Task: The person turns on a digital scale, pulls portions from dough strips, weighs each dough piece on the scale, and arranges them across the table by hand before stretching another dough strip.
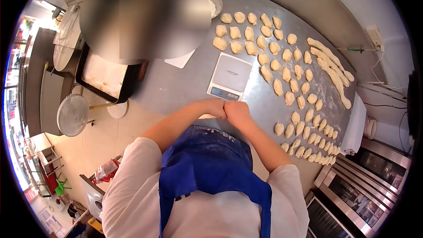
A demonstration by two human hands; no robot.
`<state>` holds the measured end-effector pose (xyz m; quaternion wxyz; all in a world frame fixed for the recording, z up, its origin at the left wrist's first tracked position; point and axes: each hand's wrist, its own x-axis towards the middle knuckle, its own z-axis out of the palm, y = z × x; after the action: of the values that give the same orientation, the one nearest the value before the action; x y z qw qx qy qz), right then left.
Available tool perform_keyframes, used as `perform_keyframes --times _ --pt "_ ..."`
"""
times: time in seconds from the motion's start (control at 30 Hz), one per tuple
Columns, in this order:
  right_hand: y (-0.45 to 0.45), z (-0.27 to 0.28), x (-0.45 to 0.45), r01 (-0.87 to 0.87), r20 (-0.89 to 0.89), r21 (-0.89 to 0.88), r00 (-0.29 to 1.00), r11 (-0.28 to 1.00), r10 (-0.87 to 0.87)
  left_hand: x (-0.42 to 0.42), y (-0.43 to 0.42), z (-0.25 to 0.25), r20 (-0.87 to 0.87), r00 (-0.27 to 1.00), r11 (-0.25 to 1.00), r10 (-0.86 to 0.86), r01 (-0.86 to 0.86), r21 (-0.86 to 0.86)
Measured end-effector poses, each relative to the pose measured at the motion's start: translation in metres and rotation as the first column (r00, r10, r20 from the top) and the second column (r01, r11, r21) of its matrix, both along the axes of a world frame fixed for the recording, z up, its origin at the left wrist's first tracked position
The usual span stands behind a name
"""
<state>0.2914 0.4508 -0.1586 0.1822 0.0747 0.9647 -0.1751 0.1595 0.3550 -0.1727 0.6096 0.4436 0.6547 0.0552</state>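
Observation:
My left hand (213, 108) and my right hand (237, 112) meet in front of my apron at the near edge of the metal table (176, 90). Both are closed, knuckles touching, and whatever they may hold is hidden. Just beyond them lies a white digital kitchen scale (231, 74) with a lit display and a bare weighing plate. To its right, many pieces of dough (286, 74) are spread in rows, smaller toward the near right corner. Several long dough strips (331, 67) lie along the far right side.
A metal bowl with white powder (213, 5) stands at the back, beside a blurred area. A white flat scraper-like piece (180, 60) lies left of the scale. At left are a black bin with a pale floury inside (104, 74) and a fan (72, 114). Ovens (368, 169) stand at right.

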Motion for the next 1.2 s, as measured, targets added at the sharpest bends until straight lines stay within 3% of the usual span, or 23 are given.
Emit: perform_keyframes --times 0.1,0.2,0.27,0.3,0.4,0.47,0.5,0.53,0.57,0.63,0.67,0.73,0.83,0.93,1.03,1.1,1.2 --pt "0.002 -0.004 0.001 -0.025 -0.021 0.058 0.999 0.998 0.026 0.016 -0.002 0.012 -0.471 0.880 0.991 -0.059 0.109 0.079" --pt "0.002 0.009 0.002 -0.029 -0.098 -0.054 0.995 0.998 0.024 0.006 -0.006 0.021 -0.515 0.830 0.959 -0.215 0.280 0.051" --pt "-0.002 0.016 0.007 -0.019 -0.094 -0.185 0.996 0.983 0.002 0.005 -0.011 0.007 -0.528 0.835 0.980 -0.154 0.197 0.026" --pt "-0.003 0.020 0.007 0.022 -0.140 -0.282 0.988 0.959 -0.064 0.005 -0.014 0.001 -0.533 0.836 0.988 -0.126 0.157 0.013" --pt "0.000 0.040 -0.005 0.104 -0.293 -0.541 0.907 0.834 -0.303 -0.002 -0.023 -0.014 -0.478 0.875 0.976 0.079 0.030 0.217" --pt "0.002 0.058 -0.029 0.100 -0.407 -0.683 0.771 0.724 -0.491 0.008 -0.019 -0.012 -0.522 0.852 0.986 -0.042 0.120 0.116" --pt "0.012 0.054 -0.043 0.141 -0.436 -0.605 0.765 0.784 -0.474 0.013 -0.018 -0.010 -0.541 0.834 0.984 -0.103 0.164 0.065" --pt "0.025 0.046 -0.060 0.185 -0.469 -0.520 0.754 0.834 -0.460 0.020 -0.024 -0.010 -0.545 0.838 0.985 0.029 0.068 0.157" --pt "0.033 0.037 -0.068 0.238 -0.499 -0.432 0.740 0.870 -0.451 0.022 -0.031 -0.018 -0.553 0.828 0.961 0.088 0.075 0.265" --pt "0.038 -0.001 -0.062 0.145 -0.638 -0.037 0.758 0.989 -0.135 0.028 -0.051 -0.037 -0.540 0.817 0.880 0.201 0.091 0.466" --pt "0.039 -0.015 -0.062 0.101 -0.655 0.171 0.755 0.980 0.037 0.029 -0.061 -0.035 -0.572 0.779 0.890 0.256 0.041 0.454" --pt "0.022 -0.019 -0.048 -0.001 -0.605 -0.041 0.796 0.999 -0.024 0.026 -0.075 -0.029 -0.632 0.682 0.892 0.369 -0.070 0.446" --pt "-0.020 -0.017 -0.018 -0.089 -0.499 -0.244 0.865 0.966 -0.046 0.019 -0.091 -0.049 -0.642 0.674 0.894 0.364 -0.061 0.443" --pt "-0.025 -0.036 -0.008 -0.026 -0.369 -0.290 0.925 0.957 -0.086 0.017 -0.092 -0.058 -0.559 0.777 0.844 0.288 0.071 0.532" --pt "-0.021 -0.040 -0.001 0.065 -0.237 -0.273 0.963 0.960 -0.132 0.008 -0.074 -0.030 -0.197 0.931 0.909 0.308 -0.226 0.351" --pt "-0.014 -0.026 0.001 0.101 -0.174 -0.268 0.973 0.958 -0.151 -0.001 -0.073 -0.034 -0.053 0.941 0.900 0.334 -0.302 0.314" --pt "-0.013 -0.019 0.009 0.041 -0.271 -0.196 0.958 0.980 -0.095 -0.004 -0.067 -0.025 0.192 0.904 0.887 0.383 -0.418 0.195"
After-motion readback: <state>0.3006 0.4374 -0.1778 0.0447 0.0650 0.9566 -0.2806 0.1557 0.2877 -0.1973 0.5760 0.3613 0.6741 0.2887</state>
